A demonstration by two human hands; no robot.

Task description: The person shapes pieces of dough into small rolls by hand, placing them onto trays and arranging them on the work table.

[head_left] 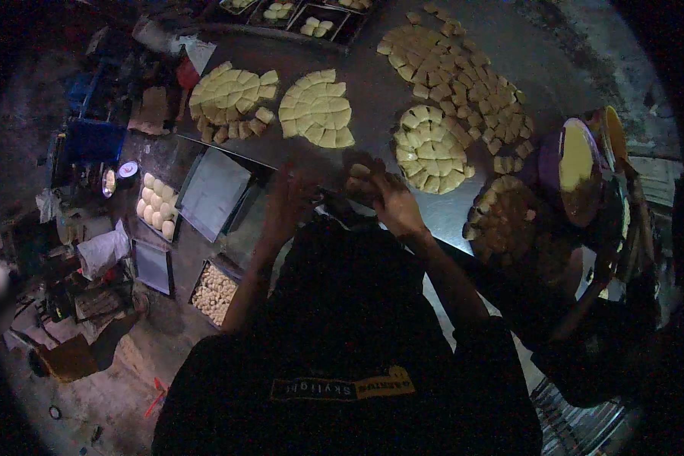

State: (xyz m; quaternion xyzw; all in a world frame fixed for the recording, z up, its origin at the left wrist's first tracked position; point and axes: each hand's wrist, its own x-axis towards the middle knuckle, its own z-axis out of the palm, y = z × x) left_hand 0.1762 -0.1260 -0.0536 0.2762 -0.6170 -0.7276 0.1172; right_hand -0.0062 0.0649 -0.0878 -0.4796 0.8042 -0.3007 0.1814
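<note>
Left hand: the left hand (pixel 285 204) is being held raised over the near edge of the bench (pixel 372 99), its fingers spread and blurred; nothing is being gripped in it.
Right hand: the right hand (pixel 391 199) is being held just right of the left one, its grip pressed together around a small piece of dough (pixel 359 172) at the fingertips.
Piece of dough: it is being pinched above the near edge of the bench, between the two nearest cut rounds.
Cut rounds: a round of pale dough cut into wedges (pixel 317 109) is lying ahead of the hands; a second round (pixel 230 95) is lying to its left, with loose pieces at its edge; a third (pixel 431 149) is lying just right of the right hand.
Loose pieces: a wide scatter of cut dough pieces (pixel 463 83) is being kept at the far right of the bench.
Dark round: another cut round (pixel 509 220) is lying in shadow at the right.
Trays below: a tray of pale dough balls (pixel 158 207) and a tray of smaller balls (pixel 214 292) are lying lower down at the left, with an empty grey tray (pixel 213 194) between them and the bench.
</note>
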